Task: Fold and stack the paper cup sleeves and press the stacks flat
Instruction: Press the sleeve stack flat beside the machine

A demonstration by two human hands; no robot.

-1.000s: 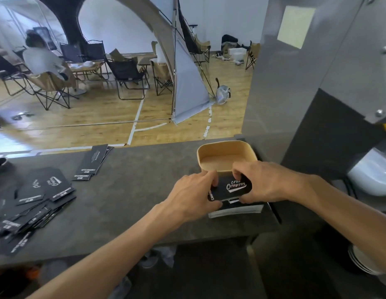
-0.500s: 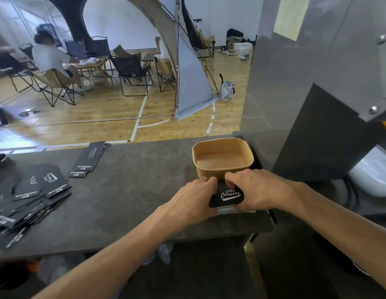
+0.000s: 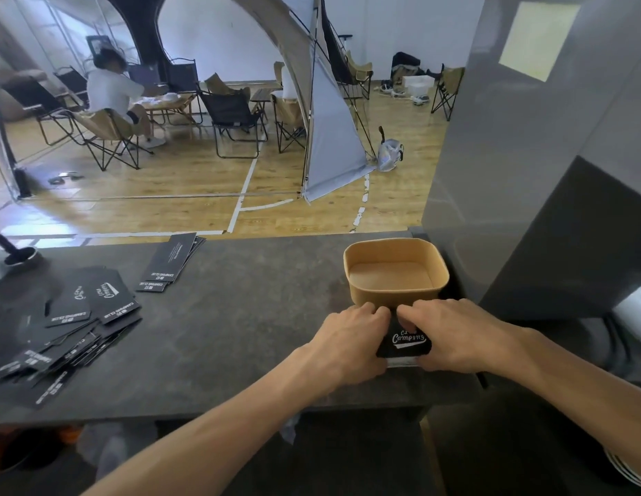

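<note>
Black paper cup sleeves sit in a small stack [image 3: 404,343] at the near right of the dark tabletop [image 3: 240,316], just in front of a tan paper bowl [image 3: 396,272]. Both hands are on it: the left hand [image 3: 351,338] has curled fingers clamped on the stack's left edge, and the right hand [image 3: 451,334] grips the right edge, fingertips nearly meeting at the far side. Well apart, a loose pile of sleeves [image 3: 61,327] lies at the left, with a neater stack [image 3: 172,263] beyond it.
</note>
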